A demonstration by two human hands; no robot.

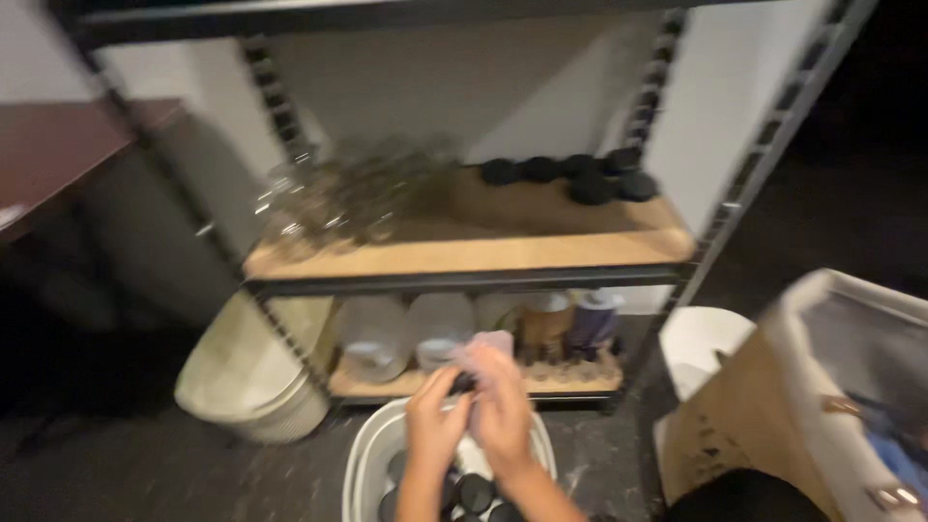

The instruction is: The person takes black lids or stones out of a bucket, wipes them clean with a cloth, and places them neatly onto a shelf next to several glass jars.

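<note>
My left hand and my right hand meet over a white bin on the floor. Between the fingers sits a small dark round thing, likely a lid, and a pinkish cloth lies against my right hand; blur hides which hand grips which. Several black round lids lie in the bin under my hands. In front stands a metal shelf unit with wooden boards.
Clear glass jars crowd the left of the middle shelf, black lids its right. White tubs and cups fill the bottom shelf. A cream basket stands left, a white bucket and a cardboard box right.
</note>
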